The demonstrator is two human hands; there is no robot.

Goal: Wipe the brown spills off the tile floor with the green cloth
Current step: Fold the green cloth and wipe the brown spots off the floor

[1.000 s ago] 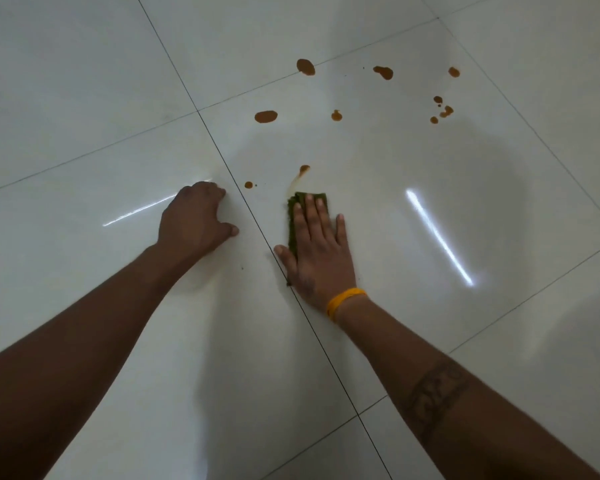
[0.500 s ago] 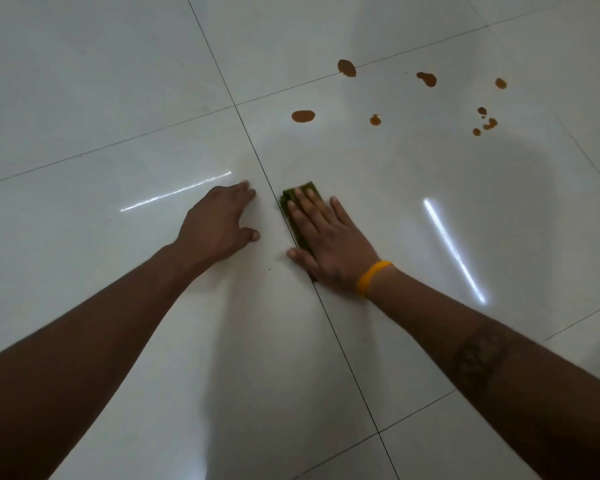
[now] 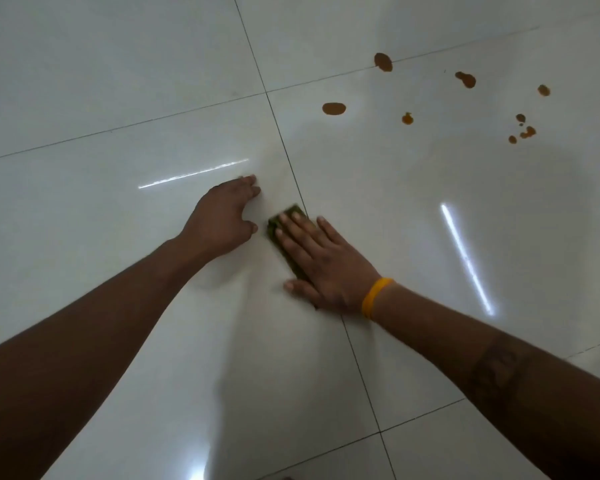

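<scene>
Head view, looking down: glossy pale tile floor filling the frame, crossed by dark grout lines, with two bright streaks of reflected light. Both bare forearms reaching in from the lower edge. Right hand laid flat, fingers straight and spread, pressing the green cloth to the floor; not gripping it. Cloth folded into a narrow strip, mostly hidden beneath the palm and fingers, only its far end and left edge visible, lying on the grout line near mid-frame. Yellow wristband on the right wrist, dark marking farther up that forearm. Left hand resting on the tile just left of the cloth, apart from it, fingers loosely bent with tips on the floor, holding nothing. Brown spills remaining at upper right, well apart from the cloth: one oval patch nearest, one blot on the far grout line, another to its right, then smaller drops and a cluster of specks toward the right edge
</scene>
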